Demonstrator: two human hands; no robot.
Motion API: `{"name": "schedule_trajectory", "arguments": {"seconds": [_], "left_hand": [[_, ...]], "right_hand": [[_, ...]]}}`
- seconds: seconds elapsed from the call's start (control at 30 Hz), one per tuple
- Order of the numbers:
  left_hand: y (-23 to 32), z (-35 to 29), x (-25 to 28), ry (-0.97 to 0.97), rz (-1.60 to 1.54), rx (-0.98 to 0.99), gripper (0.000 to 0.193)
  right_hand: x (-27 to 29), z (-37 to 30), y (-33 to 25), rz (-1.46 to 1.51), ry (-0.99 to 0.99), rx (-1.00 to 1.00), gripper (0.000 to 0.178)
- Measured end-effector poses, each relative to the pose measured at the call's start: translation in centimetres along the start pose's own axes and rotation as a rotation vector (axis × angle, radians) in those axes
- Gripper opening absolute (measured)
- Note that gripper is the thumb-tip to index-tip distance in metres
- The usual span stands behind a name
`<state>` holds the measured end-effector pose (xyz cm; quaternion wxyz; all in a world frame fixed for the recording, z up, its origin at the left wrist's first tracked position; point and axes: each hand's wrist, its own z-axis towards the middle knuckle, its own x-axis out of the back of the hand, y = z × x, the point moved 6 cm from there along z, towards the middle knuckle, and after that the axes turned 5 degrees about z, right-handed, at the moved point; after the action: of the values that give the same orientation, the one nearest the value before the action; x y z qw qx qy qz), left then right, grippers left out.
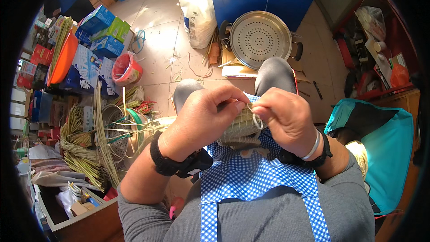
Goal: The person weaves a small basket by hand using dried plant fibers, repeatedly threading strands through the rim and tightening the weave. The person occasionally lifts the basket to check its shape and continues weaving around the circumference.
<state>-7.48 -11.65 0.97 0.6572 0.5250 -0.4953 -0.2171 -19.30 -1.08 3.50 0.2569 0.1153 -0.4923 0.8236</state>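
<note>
Both my hands meet over my lap, fingertips nearly touching. My left hand (208,112) is closed in a pinch on a thin plant strand at the edge of a woven straw piece (239,130). Close beside it, my right hand (286,113) pinches the same strand between thumb and forefinger. A small pale loop (258,122) hangs below the right fingers. The woven piece rests on my blue checked apron (255,177), its upper part partly hidden by my hands. Long pale and green strips (145,126) stretch out leftward from behind my left wrist.
Bundles of dried stalks (78,148) lie at left, near a red bucket (126,68) and blue boxes (107,46). Ahead stands a perforated metal steamer pan (260,39) beside a white sack (200,22). A turquoise fabric bin (389,152) is at right, an open drawer (85,219) at lower left.
</note>
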Motion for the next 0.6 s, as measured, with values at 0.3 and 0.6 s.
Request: {"name": "schedule_trajectory", "arguments": {"seconds": [0.3, 0.6], "left_hand": [[1.2, -0.7, -0.7, 0.068, 0.076, -0.126, 0.01], [5.8, -2.8, -2.6, 0.006, 0.428, -0.513, 0.016]], "right_hand": [[0.6, -0.2, -1.4, -0.103, -0.044, 0.141, 0.011], [0.2, -0.5, 3.3, 0.363, -0.681, -0.6, 0.032]]}}
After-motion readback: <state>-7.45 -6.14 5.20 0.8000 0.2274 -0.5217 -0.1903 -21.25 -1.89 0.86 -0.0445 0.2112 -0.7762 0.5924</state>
